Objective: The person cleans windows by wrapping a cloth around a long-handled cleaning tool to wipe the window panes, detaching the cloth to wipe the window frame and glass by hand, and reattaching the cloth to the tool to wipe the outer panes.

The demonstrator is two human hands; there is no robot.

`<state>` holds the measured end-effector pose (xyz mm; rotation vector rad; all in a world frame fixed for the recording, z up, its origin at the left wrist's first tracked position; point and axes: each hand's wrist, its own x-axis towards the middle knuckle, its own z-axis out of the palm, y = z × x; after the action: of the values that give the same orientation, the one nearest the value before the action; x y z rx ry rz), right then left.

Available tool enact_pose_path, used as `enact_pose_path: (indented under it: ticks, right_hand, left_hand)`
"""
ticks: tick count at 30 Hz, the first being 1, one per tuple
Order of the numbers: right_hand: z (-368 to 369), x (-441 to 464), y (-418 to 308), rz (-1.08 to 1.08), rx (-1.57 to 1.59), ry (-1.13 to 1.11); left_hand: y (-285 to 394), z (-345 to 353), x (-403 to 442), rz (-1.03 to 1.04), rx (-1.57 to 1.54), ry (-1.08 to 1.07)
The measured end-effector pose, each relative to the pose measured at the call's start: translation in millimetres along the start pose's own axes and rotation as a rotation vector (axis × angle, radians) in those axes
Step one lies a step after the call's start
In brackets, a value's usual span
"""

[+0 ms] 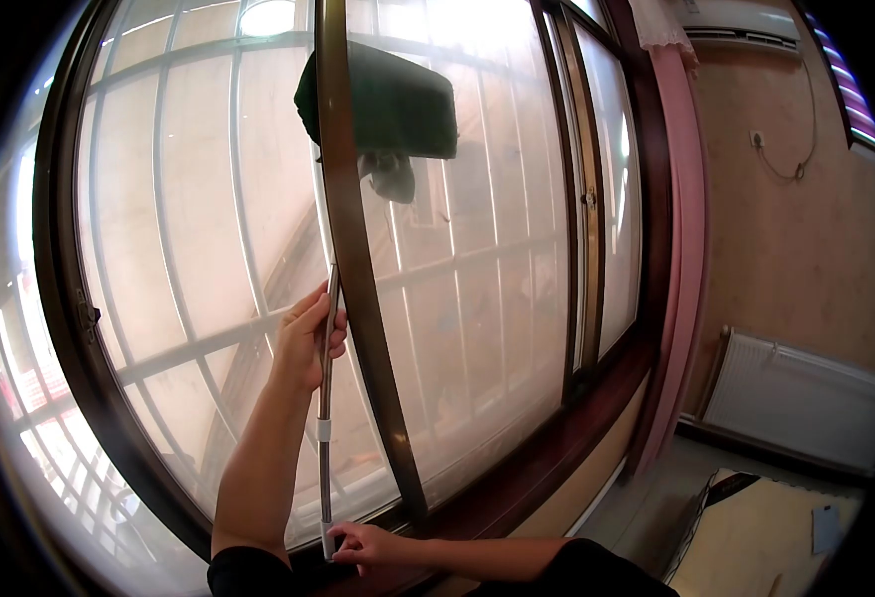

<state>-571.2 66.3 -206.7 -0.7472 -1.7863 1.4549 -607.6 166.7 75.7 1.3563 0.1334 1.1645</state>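
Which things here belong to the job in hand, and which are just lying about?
Seemingly in the job:
left hand, gripping the metal pole
right hand, at its lower end
green pad, apparently on the pole
window glass

Just there:
pink curtain
radiator
air conditioner
small blue-grey item, unclear what

Two hands (308, 338), one pole (325, 403), one radiator (806, 398)

To your right, a pink curtain (684, 229) hangs beside the wall (766, 254). Beyond it you see a white air conditioner (741, 38), mounted high; below this, a cable (813, 124) loops to a socket (757, 138). Lower, a white radiator (796, 398) stands near a cream-coloured surface (746, 532) bearing a small grey-blue rectangle (826, 529).
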Motion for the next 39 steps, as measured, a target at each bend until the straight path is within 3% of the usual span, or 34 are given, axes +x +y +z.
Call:
enact_pose_path:
  ticks: [3,5,6,10,13,19,22,26,28,31,33,34,39]
  right_hand:
    - [7.7,8.3,10.9,-0.106,-0.108,0.04]
    - [7.0,6.1,9.7,-0.099,-0.56,0.452]
    - [2.9,6.2,8.3,0.0,-0.538,0.465]
    - [4.1,13.0,15.2,-0.188,-0.419,0.461]
    - [6.9,20.2,8.3,-0.1,-0.17,0.305]
    - [7.1,40.0,28.3,-0.149,-0.023,0.232]
    - [8.5,39.8,22.6,-0.163,-0.11,0.221]
    - [-0.5,34.3,-8.7,-0.155,-0.266,0.328]
    - [-8.3,30.4,-29.9,-0.147,-0.291,0.334]
    - [-20.7,41.4,-24.1,-0.151,-0.349,0.394]
    - [-25.4,49.6,-12.9,-0.299,-0.409,0.381]
    - [-24.4,39.4,-37.6,-0.228,-0.429,0.348]
    - [-32.9,27.2,-28.9,-0.128,-0.499,0.283]
  left_hand:
    - [1.1,0.1,-0.6,-0.007,-0.013,-0.025]
    - [2.0,1.8,-2.8,-0.006,-0.003,-0.019]
    - [2.1,1.7,-3.0,-0.001,0.004,-0.023]
    - [-1.3,1.2,-1.0,-0.003,0.022,-0.001]
    - [-2.4,2.6,-0.9,0.015,-0.016,-0.027]
    - [-1.4,0.8,-6.5,0.047,-0.039,-0.008]
    - [-2.4,-3.0,-19.1,0.077,0.138,0.024]
    - [-22.3,-21.8,-75.0,-0.082,0.555,0.041]
    - [-51.1,-36.9,-106.9,-0.026,0.482,0.11]
    - [-80.4,-55.6,-133.9,-0.117,0.502,0.211]
    - [-77.1,-49.4,-137.6,-0.066,0.455,0.249]
    - [-76.3,-46.7,-138.3,-0.015,0.407,0.289]
    - [-34.2,-57.2,-88.8,0.169,0.498,0.346]
